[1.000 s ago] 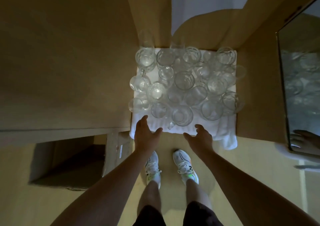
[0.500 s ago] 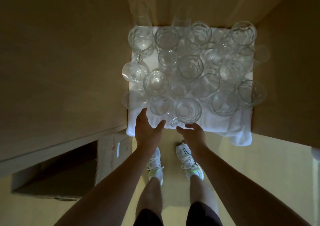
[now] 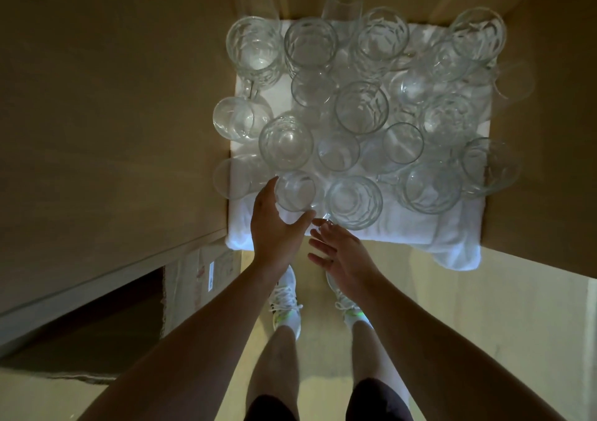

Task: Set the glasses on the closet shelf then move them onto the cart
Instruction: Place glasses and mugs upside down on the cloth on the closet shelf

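Note:
Several clear glasses and handled mugs (image 3: 360, 107) stand packed together on a white towel (image 3: 407, 226) that covers the closet shelf. My left hand (image 3: 274, 230) reaches to the front row, its thumb and fingers spread around the near side of a small glass (image 3: 295, 191). To the right of that glass stands a faceted mug (image 3: 353, 202). My right hand (image 3: 342, 256) is just in front of it, fingers fairly straight, fingertips at the mug's handle. Neither glass is lifted.
Brown closet walls close in on the left (image 3: 129, 130) and on the right (image 3: 549, 162) of the shelf. A cardboard box (image 3: 200, 278) stands on the floor at lower left. The towel's corner (image 3: 458, 256) hangs over the shelf's front edge. My feet are below the shelf.
The view has closed in on the shelf. My left hand has moved forward around the small front glass, and my right hand has shifted left to the mug's handle.

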A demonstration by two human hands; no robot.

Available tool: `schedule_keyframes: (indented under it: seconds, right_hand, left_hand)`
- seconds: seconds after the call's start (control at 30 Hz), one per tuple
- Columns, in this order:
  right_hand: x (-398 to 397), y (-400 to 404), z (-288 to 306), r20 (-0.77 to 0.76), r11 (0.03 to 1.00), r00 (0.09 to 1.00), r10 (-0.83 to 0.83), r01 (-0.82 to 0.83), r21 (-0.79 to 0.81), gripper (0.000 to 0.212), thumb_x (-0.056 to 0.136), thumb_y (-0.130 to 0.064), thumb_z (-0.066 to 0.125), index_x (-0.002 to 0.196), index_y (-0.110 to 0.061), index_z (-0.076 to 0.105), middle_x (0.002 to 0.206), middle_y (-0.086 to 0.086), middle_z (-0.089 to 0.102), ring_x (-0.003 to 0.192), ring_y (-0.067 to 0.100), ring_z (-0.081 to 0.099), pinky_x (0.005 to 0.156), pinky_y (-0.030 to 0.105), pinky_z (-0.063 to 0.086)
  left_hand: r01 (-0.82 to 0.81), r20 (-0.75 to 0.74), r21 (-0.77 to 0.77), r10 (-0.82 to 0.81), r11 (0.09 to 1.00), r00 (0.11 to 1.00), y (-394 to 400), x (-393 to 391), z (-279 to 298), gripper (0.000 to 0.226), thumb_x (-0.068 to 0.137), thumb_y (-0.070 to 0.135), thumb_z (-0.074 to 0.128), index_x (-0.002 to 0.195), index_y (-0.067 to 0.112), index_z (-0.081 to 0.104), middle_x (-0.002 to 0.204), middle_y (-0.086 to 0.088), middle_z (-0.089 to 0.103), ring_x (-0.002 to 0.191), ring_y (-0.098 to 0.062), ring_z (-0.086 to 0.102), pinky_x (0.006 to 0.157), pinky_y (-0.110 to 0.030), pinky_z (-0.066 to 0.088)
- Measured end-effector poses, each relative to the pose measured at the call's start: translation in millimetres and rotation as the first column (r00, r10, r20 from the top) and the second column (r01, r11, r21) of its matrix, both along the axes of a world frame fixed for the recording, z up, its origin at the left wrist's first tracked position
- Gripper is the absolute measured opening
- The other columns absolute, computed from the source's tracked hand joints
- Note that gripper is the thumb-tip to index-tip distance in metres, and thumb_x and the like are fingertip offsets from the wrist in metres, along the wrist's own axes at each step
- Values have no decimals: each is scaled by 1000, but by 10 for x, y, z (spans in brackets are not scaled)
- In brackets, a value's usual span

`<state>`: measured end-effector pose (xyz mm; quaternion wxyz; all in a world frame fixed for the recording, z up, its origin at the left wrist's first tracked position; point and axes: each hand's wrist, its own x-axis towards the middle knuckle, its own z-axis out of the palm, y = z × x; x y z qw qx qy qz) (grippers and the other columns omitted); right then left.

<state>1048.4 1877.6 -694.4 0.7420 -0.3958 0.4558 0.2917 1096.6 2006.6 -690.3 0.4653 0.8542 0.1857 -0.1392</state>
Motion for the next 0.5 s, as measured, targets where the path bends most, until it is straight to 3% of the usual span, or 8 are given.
schedule_keyframes:
  seconds: [0.1,0.2,0.3,0.37,0.43,0.5]
  right_hand:
    - [-24,-34,22,-9,1000,1000,-6,5,-22,22,96,-26,63,115,-16,68,127,6,65,124,25,58,95,40,51]
    - [-68,-87,98,-17,997,999,-30,28,-70,20,100,-26,58,113,-12,63,120,5,65,125,28,57,90,38,51]
    - [-119,-139,190,-32,988,999,-20,15,-155,26,103,-27,53,118,-8,62,126,18,61,127,33,54,99,44,50]
    - [-153,-162,221,-50,970,999,4,-16,-241,34,104,-25,53,122,4,56,128,28,57,127,40,52,107,51,45]
    - [-169,-192,266,-41,944,999,33,-44,-327,30,105,-24,52,113,4,60,107,23,62,113,41,60,106,51,46]
    - [-167,-237,304,-13,928,998,58,-59,-367,22,105,-25,52,96,-8,62,95,10,57,94,28,58,93,42,51]
  left_hand:
    - [40,43,32,-41,999,998,-16,39,23,91,66,36,94,144,23,49,134,14,50,128,-3,44,106,-35,46]
    - [43,46,57,-45,997,998,-49,60,40,89,64,38,95,141,24,53,131,8,52,126,-11,48,101,-36,47]
    - [39,61,56,-43,998,997,-67,40,64,86,63,39,94,138,24,54,126,13,51,124,-17,52,99,-44,51]
    - [26,45,32,-28,999,999,-60,5,92,86,64,37,94,139,25,53,121,23,50,124,-12,53,100,-44,52]
    - [17,2,-11,-17,1000,1000,-49,-32,125,89,65,37,94,142,25,50,125,24,53,125,-6,53,101,-42,53]
    - [27,-27,-32,-28,999,999,-48,-79,156,91,65,37,94,142,24,47,126,19,56,119,-5,55,99,-39,55]
